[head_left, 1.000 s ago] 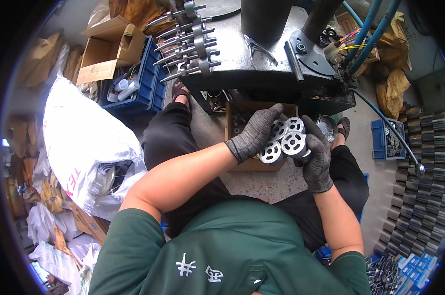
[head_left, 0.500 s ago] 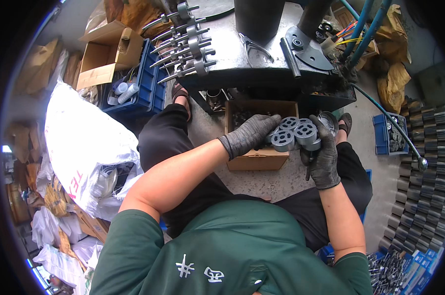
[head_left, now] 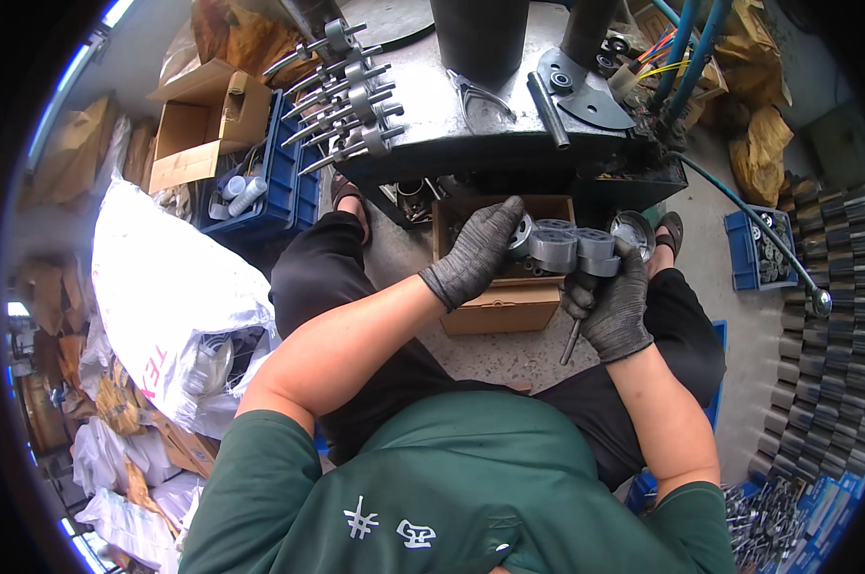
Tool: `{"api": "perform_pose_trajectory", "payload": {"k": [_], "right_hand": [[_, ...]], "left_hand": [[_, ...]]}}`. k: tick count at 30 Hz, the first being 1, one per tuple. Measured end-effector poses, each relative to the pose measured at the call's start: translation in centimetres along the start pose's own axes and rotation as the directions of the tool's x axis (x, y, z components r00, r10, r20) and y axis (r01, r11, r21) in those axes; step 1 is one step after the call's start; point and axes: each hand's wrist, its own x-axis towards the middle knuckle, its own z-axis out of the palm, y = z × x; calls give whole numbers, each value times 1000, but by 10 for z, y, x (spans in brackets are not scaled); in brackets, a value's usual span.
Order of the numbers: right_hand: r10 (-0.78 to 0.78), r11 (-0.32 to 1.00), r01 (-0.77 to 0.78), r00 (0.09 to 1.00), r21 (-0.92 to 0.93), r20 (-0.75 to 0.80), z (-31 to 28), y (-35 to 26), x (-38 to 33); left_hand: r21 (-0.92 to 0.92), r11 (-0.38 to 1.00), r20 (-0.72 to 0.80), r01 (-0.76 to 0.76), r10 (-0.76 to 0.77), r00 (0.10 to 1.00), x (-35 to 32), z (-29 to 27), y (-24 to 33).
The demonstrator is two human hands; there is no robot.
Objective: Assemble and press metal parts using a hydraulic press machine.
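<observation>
My left hand (head_left: 480, 251), in a dark grey knit glove, pinches a round slotted metal part (head_left: 521, 235) at the left end of a cluster. Several short grey metal cylinders (head_left: 554, 251) sit packed side by side between my hands, their rims turned toward me. My right hand (head_left: 620, 304), gloved too, wraps the cluster from below right. A thin metal rod (head_left: 571, 342) juts downward from beneath its fingers; its upper end is hidden. Under the hands stands an open cardboard box (head_left: 504, 318) with dark small parts inside.
A metal workbench (head_left: 423, 115) ahead carries a row of shafted rotors (head_left: 365, 105), pliers (head_left: 477, 96) and a rod (head_left: 548, 111). Left are a white sack (head_left: 169, 287) and a blue crate (head_left: 289, 182). Stacked metal cylinders (head_left: 815, 354) line the right, near a small blue bin (head_left: 745, 253).
The cluster has tipped so its side walls show instead of its slotted faces. My left hand has shifted slightly left and up, and the rod below my right hand shows more.
</observation>
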Motion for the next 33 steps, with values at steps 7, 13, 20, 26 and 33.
{"api": "perform_pose_trajectory", "payload": {"k": [7, 13, 20, 26, 33], "right_hand": [[123, 982, -105, 986, 156, -113, 5, 9, 8], [-16, 999, -3, 930, -52, -367, 5, 4, 6], [9, 997, -44, 873, -61, -487, -9, 15, 16], [-94, 990, 28, 864, -138, -495, -42, 25, 39], [-115, 987, 43, 867, -158, -485, -53, 26, 34]], "left_hand": [[251, 882, -117, -398, 436, 892, 9, -2, -6], [710, 152, 384, -687, 734, 560, 8, -13, 30], [963, -51, 268, -263, 157, 951, 5, -2, 28], [999, 14, 37, -36, -52, 998, 33, -45, -4], [-193, 977, -396, 88, -160, 904, 46, -67, -11]]}}
